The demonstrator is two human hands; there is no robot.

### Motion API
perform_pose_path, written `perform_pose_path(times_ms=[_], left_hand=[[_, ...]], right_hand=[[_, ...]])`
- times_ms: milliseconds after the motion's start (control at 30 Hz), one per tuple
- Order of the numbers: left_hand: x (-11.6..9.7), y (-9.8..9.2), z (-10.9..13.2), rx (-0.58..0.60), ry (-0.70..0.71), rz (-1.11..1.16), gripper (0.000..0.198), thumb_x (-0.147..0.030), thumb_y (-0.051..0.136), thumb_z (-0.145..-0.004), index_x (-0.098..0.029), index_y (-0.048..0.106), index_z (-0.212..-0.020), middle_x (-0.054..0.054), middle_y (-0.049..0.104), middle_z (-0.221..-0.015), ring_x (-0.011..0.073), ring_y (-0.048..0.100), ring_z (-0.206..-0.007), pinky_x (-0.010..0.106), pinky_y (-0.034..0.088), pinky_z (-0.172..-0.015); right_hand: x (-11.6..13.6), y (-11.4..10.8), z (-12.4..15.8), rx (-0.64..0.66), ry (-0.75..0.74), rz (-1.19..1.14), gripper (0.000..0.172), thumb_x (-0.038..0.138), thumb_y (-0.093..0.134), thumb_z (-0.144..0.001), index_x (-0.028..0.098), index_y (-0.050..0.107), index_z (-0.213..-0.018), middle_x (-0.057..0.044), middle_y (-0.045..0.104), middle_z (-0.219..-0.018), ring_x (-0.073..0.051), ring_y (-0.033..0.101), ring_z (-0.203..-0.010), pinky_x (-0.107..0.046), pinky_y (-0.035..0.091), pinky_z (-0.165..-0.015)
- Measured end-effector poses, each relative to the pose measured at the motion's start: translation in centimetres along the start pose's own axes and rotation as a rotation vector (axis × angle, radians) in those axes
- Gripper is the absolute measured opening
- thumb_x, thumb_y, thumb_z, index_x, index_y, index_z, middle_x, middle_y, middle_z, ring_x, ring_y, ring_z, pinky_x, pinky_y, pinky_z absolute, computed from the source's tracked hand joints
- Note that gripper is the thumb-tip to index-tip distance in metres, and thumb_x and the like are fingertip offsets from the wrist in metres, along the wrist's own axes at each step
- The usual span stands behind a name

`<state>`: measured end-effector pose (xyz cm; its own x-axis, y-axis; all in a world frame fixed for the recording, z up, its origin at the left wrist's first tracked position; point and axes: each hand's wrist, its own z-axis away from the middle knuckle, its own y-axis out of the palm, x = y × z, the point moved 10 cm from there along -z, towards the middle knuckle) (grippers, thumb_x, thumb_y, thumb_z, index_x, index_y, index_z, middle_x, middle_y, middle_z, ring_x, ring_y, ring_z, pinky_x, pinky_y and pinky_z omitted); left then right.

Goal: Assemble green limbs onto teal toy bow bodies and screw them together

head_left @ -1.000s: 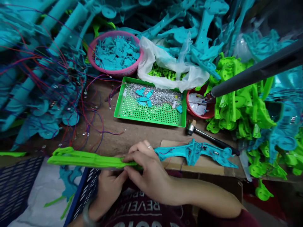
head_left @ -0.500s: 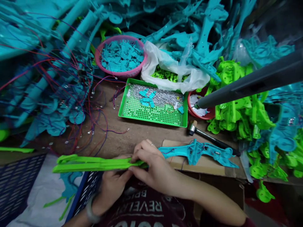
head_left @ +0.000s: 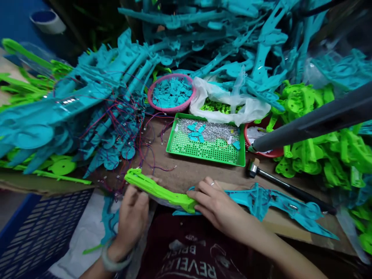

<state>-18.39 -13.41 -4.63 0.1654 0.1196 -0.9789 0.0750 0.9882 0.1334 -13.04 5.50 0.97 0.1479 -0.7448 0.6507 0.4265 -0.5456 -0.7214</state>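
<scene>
A long bright green plastic part [head_left: 158, 190] lies between my two hands at the table's front edge. My left hand [head_left: 134, 215], with a bracelet at the wrist, is closed around its left end. My right hand [head_left: 213, 199], wearing a ring, has its fingers on the part's right end, which rests over a long blue plastic part [head_left: 261, 199]. That blue part shows ribs and thin wires inside and stretches right over a cardboard sheet [head_left: 279, 223]. My right palm and fingertips are partly hidden.
Behind are a green perforated tray [head_left: 200, 155] of small metal pieces, a pink basket [head_left: 149, 101], a white bag [head_left: 200, 91] and a red basket [head_left: 269, 154]. A hammer [head_left: 276, 180] and a slanting grey bar [head_left: 314, 118] are right. Wired blue parts [head_left: 87, 100] pile up left, above a blue crate [head_left: 49, 232].
The view has swung left. The green part's right end has come down onto the blue part, and it now slants. My left hand has shifted from beneath its middle to its left end.
</scene>
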Motion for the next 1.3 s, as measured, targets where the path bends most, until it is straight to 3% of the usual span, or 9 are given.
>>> perform_pose_path(times_ms=[133, 300, 567, 833, 933, 1033, 1167, 1233, 1300], left_hand=[[-3.4, -2.7, -2.4, -0.119, 0.044, -0.209, 0.033, -0.042, 0.077, -0.081, -0.022, 0.069, -0.106, 0.003, 0.073, -0.101, 0.0163, 0.069, -0.09, 0.025, 0.056, -0.085], [-4.9, -2.9, -3.1, -0.16, 0.044, -0.339, 0.036, -0.045, 0.077, -0.079, -0.019, 0.07, -0.102, 0.002, 0.073, -0.092, 0.0148, 0.066, -0.082, 0.021, 0.055, -0.077], [0.1, 0.3, -1.1, 0.146, -0.249, -0.42, 0.049, -0.052, 0.082, -0.07, -0.018, 0.071, -0.104, 0.007, 0.076, -0.1, 0.0263, 0.071, -0.097, 0.037, 0.057, -0.09], [3.3, 1.8, -2.0, 0.168, -0.272, -0.307, 0.058, -0.056, 0.076, -0.077, -0.014, 0.064, -0.116, 0.012, 0.073, -0.11, 0.0287, 0.069, -0.101, 0.04, 0.06, -0.085], [1.3, 1.0, -1.9, 0.122, -0.049, -0.392, 0.074, -0.046, 0.076, -0.081, -0.018, 0.046, -0.142, 0.015, 0.063, -0.127, 0.0282, 0.067, -0.106, 0.038, 0.061, -0.079], [-4.0, 1.6, 0.9, 0.053, 0.477, -0.734, 0.077, -0.034, 0.078, -0.082, -0.021, 0.042, -0.148, 0.018, 0.052, -0.141, 0.0324, 0.057, -0.125, 0.045, 0.055, -0.096], [-3.9, 8.2, 6.6, 0.584, 0.899, -0.939, 0.047, -0.024, 0.064, -0.094, -0.016, 0.053, -0.139, 0.014, 0.06, -0.139, 0.0292, 0.052, -0.135, 0.048, 0.038, -0.116], [-2.9, 9.5, 7.7, 0.666, 0.962, -0.973, 0.044, -0.024, 0.06, -0.097, -0.011, 0.053, -0.139, 0.015, 0.06, -0.141, 0.0289, 0.051, -0.136, 0.047, 0.037, -0.117], [-2.3, 10.0, 7.6, 0.647, 0.993, -1.0, 0.043, -0.024, 0.057, -0.098, -0.01, 0.054, -0.139, 0.015, 0.059, -0.142, 0.0291, 0.052, -0.135, 0.047, 0.037, -0.116]], right_hand=[[-0.4, 0.2, 0.1, 0.01, 0.006, -0.019, 0.028, 0.017, 0.047, -0.1, 0.019, 0.066, -0.12, -0.012, 0.057, -0.107, -0.027, 0.051, -0.106, -0.048, 0.045, -0.098], [-0.6, 0.0, 0.2, -0.013, -0.012, -0.045, 0.03, 0.018, 0.046, -0.1, 0.019, 0.065, -0.123, -0.012, 0.057, -0.108, -0.028, 0.051, -0.109, -0.047, 0.046, -0.098], [-0.1, -0.5, -0.6, 0.029, -0.077, -0.089, 0.026, 0.019, 0.054, -0.098, 0.017, 0.065, -0.122, -0.009, 0.056, -0.102, -0.026, 0.05, -0.109, -0.04, 0.044, -0.097], [-2.3, -1.1, -0.6, -0.026, 0.026, -0.122, 0.025, 0.023, 0.063, -0.095, 0.014, 0.062, -0.119, -0.009, 0.056, -0.107, -0.022, 0.054, -0.104, -0.036, 0.048, -0.092], [-2.2, -1.0, -0.9, -0.02, 0.008, -0.087, 0.026, 0.024, 0.061, -0.096, 0.014, 0.06, -0.121, -0.009, 0.057, -0.107, -0.021, 0.055, -0.104, -0.036, 0.048, -0.09], [-2.0, -0.4, -1.2, -0.036, 0.001, -0.064, 0.026, 0.027, 0.061, -0.097, 0.014, 0.061, -0.12, -0.01, 0.059, -0.107, -0.022, 0.056, -0.104, -0.037, 0.049, -0.09], [-1.0, -0.5, -0.3, -0.126, -0.053, -0.065, 0.026, 0.031, 0.054, -0.1, 0.016, 0.064, -0.119, -0.011, 0.06, -0.108, -0.022, 0.059, -0.102, -0.039, 0.051, -0.09], [-1.4, -4.0, 1.3, -0.388, -0.036, -0.036, 0.022, 0.029, 0.054, -0.1, 0.021, 0.065, -0.117, -0.01, 0.061, -0.111, -0.023, 0.059, -0.107, -0.042, 0.051, -0.095], [-3.3, -10.5, 5.5, -0.925, 0.069, 0.036, 0.023, 0.03, 0.054, -0.098, 0.026, 0.062, -0.119, -0.009, 0.058, -0.115, -0.026, 0.056, -0.114, -0.048, 0.048, -0.099]])
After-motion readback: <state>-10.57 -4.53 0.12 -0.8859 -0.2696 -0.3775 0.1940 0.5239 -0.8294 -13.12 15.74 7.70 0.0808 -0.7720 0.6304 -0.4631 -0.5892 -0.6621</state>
